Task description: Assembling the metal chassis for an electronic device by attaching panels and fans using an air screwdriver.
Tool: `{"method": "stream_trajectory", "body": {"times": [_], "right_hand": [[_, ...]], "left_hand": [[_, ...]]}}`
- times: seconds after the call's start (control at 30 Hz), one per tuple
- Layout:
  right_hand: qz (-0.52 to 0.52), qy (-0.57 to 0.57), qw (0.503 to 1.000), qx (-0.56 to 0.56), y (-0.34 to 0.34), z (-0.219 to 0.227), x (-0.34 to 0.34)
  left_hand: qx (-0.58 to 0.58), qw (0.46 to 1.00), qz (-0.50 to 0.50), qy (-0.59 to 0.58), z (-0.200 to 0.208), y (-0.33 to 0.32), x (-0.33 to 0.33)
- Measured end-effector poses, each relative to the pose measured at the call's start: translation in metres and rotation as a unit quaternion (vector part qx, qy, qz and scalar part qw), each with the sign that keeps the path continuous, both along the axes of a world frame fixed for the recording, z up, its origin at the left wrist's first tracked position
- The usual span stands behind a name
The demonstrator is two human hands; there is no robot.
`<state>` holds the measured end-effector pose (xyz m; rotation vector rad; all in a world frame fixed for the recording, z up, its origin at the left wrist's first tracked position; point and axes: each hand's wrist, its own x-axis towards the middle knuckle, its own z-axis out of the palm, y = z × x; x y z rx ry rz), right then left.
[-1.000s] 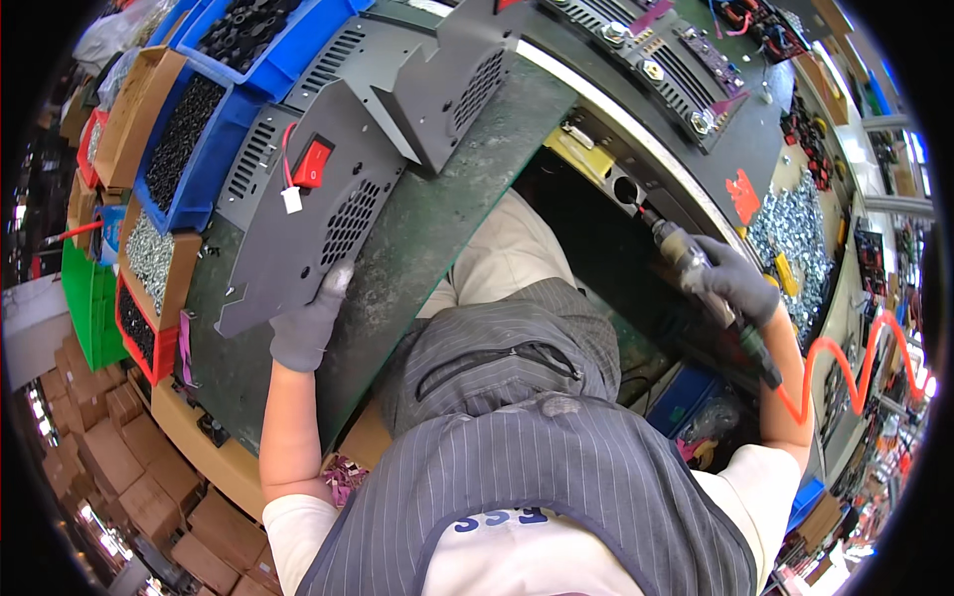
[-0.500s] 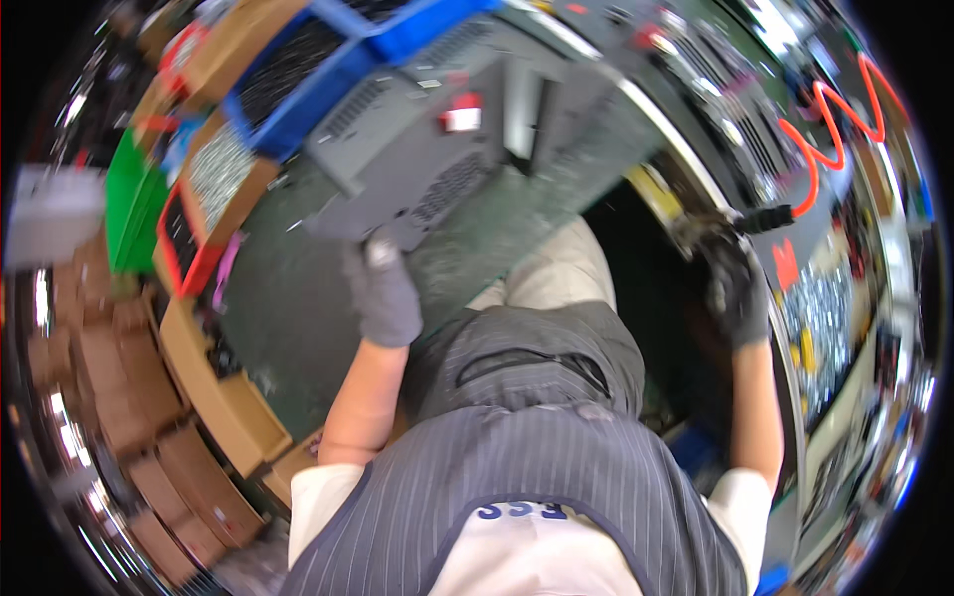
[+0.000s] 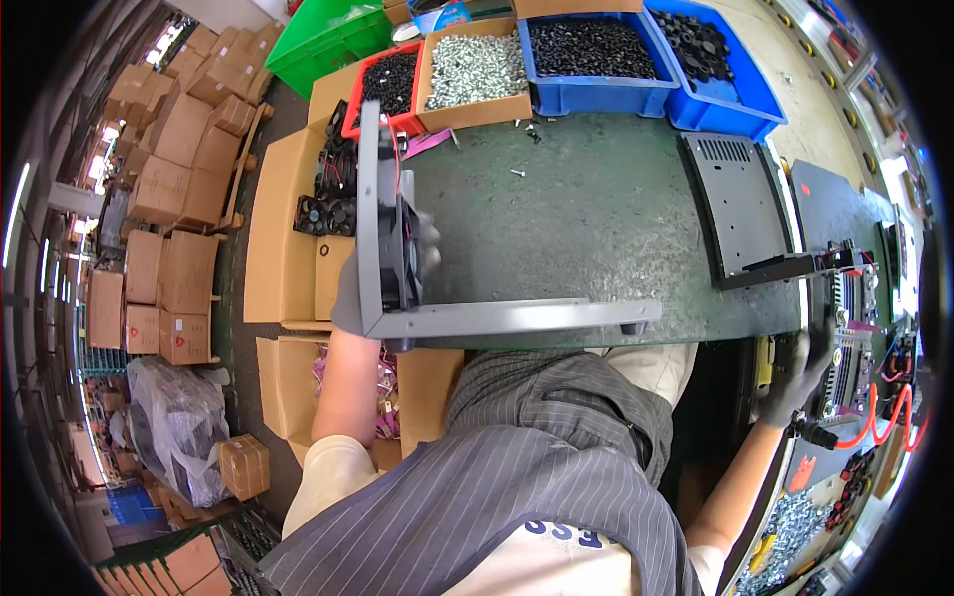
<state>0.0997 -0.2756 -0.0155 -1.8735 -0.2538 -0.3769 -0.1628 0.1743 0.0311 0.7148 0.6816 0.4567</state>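
Note:
My left hand, in a grey glove, is closed on a grey metal bracket panel held above the near left of the workbench. This panel looks L-shaped from here, and a black cooling fan with a red wire sits against its upright side. Some of my left fingers show behind the fan. My right hand, also gloved and blurred, is beyond the bench's right edge. A black air-hose fitting with a coiled orange hose lies by its wrist. Whether those fingers grip anything is hidden.
On the dark green workbench a grey metal plate lies at the right. Blue bins, a red bin and a carton of silver screws line the back. Cartons with fans stand left.
The view has swung round. My left hand now holds the panel raised on edge with the fan showing, where it lay flat on the bench before. My right hand has moved off the air tool's fitting.

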Motion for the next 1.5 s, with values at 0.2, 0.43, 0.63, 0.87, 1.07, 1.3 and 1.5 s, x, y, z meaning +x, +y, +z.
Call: {"method": "stream_trajectory", "body": {"times": [0.2, 0.43, 0.63, 0.87, 1.07, 1.3, 1.5], "right_hand": [[0.203, 0.228, 0.893, 0.330, -0.030, -0.056, 0.113], [0.084, 0.032, 0.996, -0.003, 0.029, 0.050, 0.064], [0.132, -0.068, 0.989, -0.024, 0.100, 0.193, 0.004], [0.243, -0.197, 0.879, -0.360, 0.155, 0.121, -0.018], [0.158, -0.265, 0.911, -0.273, 0.097, 0.135, -0.039], [-0.363, -0.245, 0.896, 0.066, -0.110, 0.108, -0.061], [-0.331, 0.310, 0.891, 0.017, -0.211, -0.006, 0.009]], "left_hand": [[0.611, 0.757, 0.229, 0.012, 0.089, -0.047, 0.017], [0.871, 0.455, -0.140, 0.125, 0.079, -0.075, 0.036], [0.841, 0.498, -0.145, 0.152, 0.075, -0.064, 0.066], [0.852, 0.465, -0.190, 0.147, 0.082, -0.069, 0.068], [0.801, 0.525, -0.207, 0.199, 0.081, -0.073, 0.061], [0.790, 0.536, -0.221, 0.199, 0.084, -0.077, 0.071], [0.772, 0.557, -0.231, 0.201, 0.081, -0.073, 0.065]]}}
